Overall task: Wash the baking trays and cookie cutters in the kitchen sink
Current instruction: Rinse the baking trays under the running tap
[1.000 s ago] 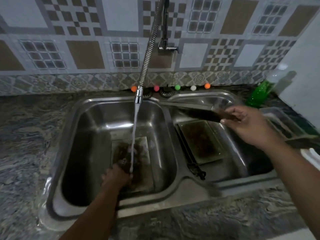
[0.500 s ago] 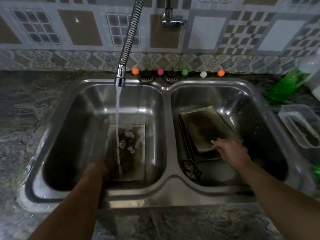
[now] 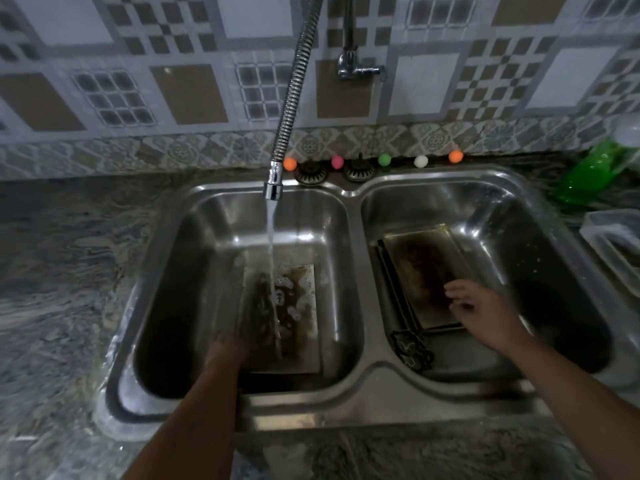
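A grimy baking tray lies in the left basin of the steel double sink, under the running water. My left hand grips its near left corner, and that side looks raised and blurred. In the right basin a stack of dirty trays leans toward the back. Over the stack's near right corner hovers my right hand, fingers loosely spread and holding nothing. A dark cookie cutter lies on the basin floor just in front of the stack.
A flexible tap hose hangs over the left basin with water pouring from its nozzle. Small coloured balls and two drain plugs line the sink's back rim. A green bottle and a clear plastic container stand at the right.
A second ago my right hand held a dark tray above the right basin; the tray now lies on the stack and the hand is lower and empty. My left hand stays at its tray.
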